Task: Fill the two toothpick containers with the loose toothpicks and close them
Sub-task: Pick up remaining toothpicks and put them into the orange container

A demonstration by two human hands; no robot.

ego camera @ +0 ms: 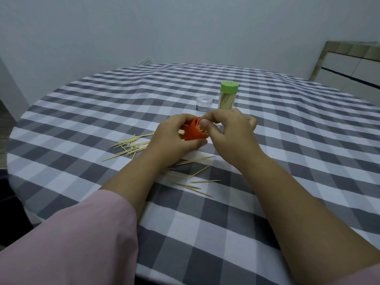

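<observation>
Presently the left hand (174, 134) grasps the tilted orange plastic toothpick container (194, 130), mouth facing right toward the right hand (228, 128), which pinches wooden toothpicks (200, 125) at that mouth.

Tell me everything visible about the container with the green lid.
The container with the green lid stands upright on the checked tablecloth, beyond the right hand. Its body looks like clear plastic, packed with upright toothpicks. The light green lid is on. Its base is hidden behind the hand; nothing visibly touches it. A small clear jar stands at its left.
</observation>
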